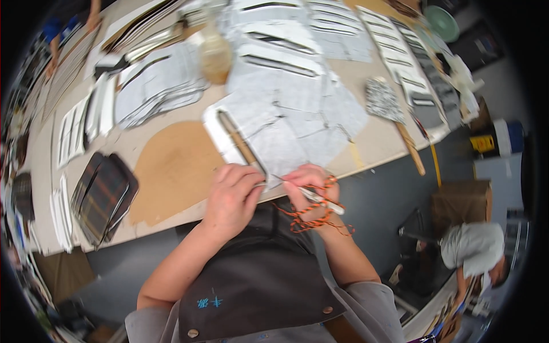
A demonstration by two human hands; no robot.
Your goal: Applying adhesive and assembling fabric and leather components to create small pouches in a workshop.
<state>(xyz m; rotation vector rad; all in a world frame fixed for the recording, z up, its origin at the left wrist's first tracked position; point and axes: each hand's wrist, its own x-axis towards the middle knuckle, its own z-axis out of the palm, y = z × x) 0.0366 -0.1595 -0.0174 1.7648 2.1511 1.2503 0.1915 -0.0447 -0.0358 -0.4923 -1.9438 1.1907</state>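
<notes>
My left hand (231,191) is closed at the table's front edge, its thumb and fingers pinching the near end of a white strip (214,128) with a long brown slot in it. Beside it, my right hand (306,188) grips a slim white pen-like tool (316,198), its thin dark tip pointing toward the strip's end. An orange-and-black cord (311,220) loops loosely around this hand and the tool. The fingertips of both hands are a short gap apart. Under the strip lie pale grey-white sheets (286,131) with dark marks.
A brown rounded board (174,171) lies left of my hands, beside plaid panels (106,197). Behind stands a cloudy bottle (215,60) with amber contents. A fuzzy grey roller (383,100) with a wooden handle lies right. Co-workers are at far left and lower right (472,246).
</notes>
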